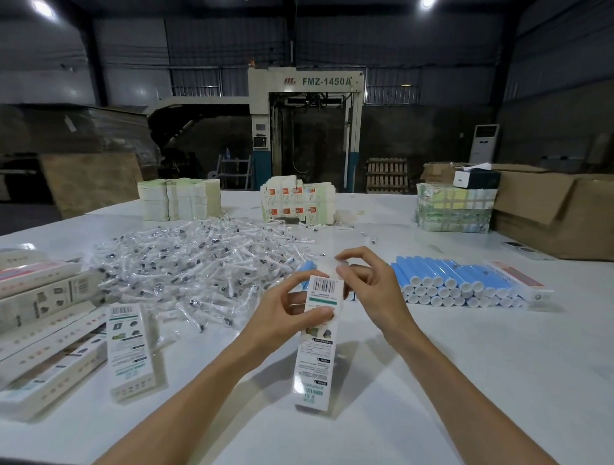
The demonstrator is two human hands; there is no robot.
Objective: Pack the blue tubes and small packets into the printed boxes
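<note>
My left hand (289, 310) grips a tall white printed box (316, 351) near its upper end; the box stands tilted with its lower end on the white table (467, 377). My right hand (364, 286) is at the box's top, fingers curled and pinching at the top flap. A blue tube (306, 269) shows just behind my hands. A stack of blue tubes with white caps (450, 284) lies to the right. A big heap of small clear packets (200, 267) lies to the left and behind.
Printed boxes (37, 330) pile up at the left, one more box (131, 351) lying nearer. Flat box blanks (179, 200), printed stacks (298, 200) and bundled packs (454, 209) stand at the far edge. Brown cartons (560, 213) sit at far right.
</note>
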